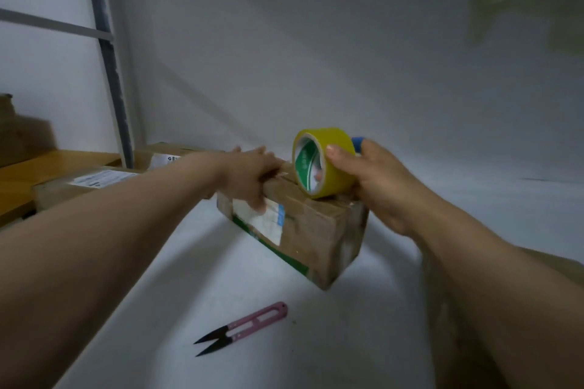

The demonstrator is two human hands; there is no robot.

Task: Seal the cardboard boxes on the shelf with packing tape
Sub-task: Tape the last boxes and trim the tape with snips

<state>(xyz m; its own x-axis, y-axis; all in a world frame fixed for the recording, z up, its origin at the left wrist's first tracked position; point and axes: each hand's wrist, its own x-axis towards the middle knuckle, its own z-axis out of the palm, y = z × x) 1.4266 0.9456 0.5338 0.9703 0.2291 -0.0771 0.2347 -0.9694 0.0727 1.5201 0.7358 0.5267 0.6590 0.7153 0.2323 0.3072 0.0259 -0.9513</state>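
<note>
View from a head-worn camera, looking down along two bare forearms that reach forward over a white surface point(284, 357).

In the middle of the scene, a small brown cardboard box point(313, 230) sits on the white surface, turned at an angle so one corner points toward the viewer. Its near side carries a white label and a green stripe along the lower edge.

The left hand point(249, 174) clasps the left end of the box's top edge. The fingers lie across the top, and the thumb presses down on the near side, over the label.

The right hand point(376, 180) grasps a roll of yellow packing tape point(338, 180). The roll stands upright on its edge on top of the box, toward the right end. The thumb rests on the yellow outer band, and the other fingers wrap behind it. The roll's inner core is green and white. A small blue object point(358, 140) shows just behind the roll, at the fingertips; what it is cannot be made out.

Near the viewer, on the white surface and well apart from the box, lie pink-handled thread snips point(249, 325), their dark blades open and pointing left.

To the far left, two flat cardboard parcels point(94, 181) with white labels lie on a wooden shelf point(47, 167). A grey metal post point(110, 73) rises behind them against a white wall. Another brown box point(19, 136), blurred, sits at the left edge.
</note>
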